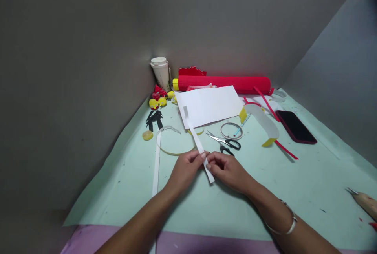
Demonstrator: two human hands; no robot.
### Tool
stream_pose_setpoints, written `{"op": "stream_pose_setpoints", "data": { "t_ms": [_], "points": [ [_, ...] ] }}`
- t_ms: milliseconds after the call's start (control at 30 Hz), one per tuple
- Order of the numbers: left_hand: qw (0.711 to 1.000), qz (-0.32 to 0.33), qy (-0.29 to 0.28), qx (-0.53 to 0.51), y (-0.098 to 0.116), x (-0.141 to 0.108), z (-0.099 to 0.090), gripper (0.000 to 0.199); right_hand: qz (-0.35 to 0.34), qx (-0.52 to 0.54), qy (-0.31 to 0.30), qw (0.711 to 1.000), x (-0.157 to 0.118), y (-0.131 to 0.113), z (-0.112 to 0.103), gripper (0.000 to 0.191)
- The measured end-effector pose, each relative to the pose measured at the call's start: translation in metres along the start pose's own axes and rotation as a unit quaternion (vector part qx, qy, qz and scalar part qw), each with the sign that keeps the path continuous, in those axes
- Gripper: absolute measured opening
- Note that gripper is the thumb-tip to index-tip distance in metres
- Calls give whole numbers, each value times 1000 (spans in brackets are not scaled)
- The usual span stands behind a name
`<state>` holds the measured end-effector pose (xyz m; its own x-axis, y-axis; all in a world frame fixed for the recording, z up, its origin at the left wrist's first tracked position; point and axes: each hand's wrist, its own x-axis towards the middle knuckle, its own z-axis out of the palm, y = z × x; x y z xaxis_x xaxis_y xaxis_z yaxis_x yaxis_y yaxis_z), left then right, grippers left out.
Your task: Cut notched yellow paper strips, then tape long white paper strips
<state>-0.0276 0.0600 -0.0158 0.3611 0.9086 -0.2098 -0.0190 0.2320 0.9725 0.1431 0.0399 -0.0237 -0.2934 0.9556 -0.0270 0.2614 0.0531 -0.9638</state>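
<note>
Both my hands meet at the middle of the table on a narrow white paper strip (196, 138). My left hand (188, 167) pinches it from the left, thumb on top. My right hand (225, 169) grips it from the right with curled fingers, just below the left. The strip's far end reaches over a white sheet of paper (212, 103); its near end sticks out below my fingers. Scissors (220, 140) with black handles lie partly spread beyond my right hand. Another long white strip (156, 163) lies left of my left forearm.
A red corrugated paper roll (224, 84) lies at the back beside a white cup (161, 73). Black paper pieces (154, 118) and yellow-red rolled paper shapes (157, 101) sit left. A tape ring (231, 131), a phone (296, 127) and a wooden-handled tool (365, 203) lie right.
</note>
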Motion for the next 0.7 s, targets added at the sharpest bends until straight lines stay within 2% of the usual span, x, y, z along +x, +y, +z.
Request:
{"op": "stream_pose_setpoints", "data": {
  "t_ms": [267,433,700],
  "points": [
    [992,-49,48,-109,7,0,3,34,18,18,-27,999,1,-2,2,21],
    [985,-63,56,-148,7,1,0,33,19,42,-33,998,1,1,2,29],
    [985,-53,57,-157,6,3,-4,35,29,93,-20,995,3,2,0,23]
  ]
}}
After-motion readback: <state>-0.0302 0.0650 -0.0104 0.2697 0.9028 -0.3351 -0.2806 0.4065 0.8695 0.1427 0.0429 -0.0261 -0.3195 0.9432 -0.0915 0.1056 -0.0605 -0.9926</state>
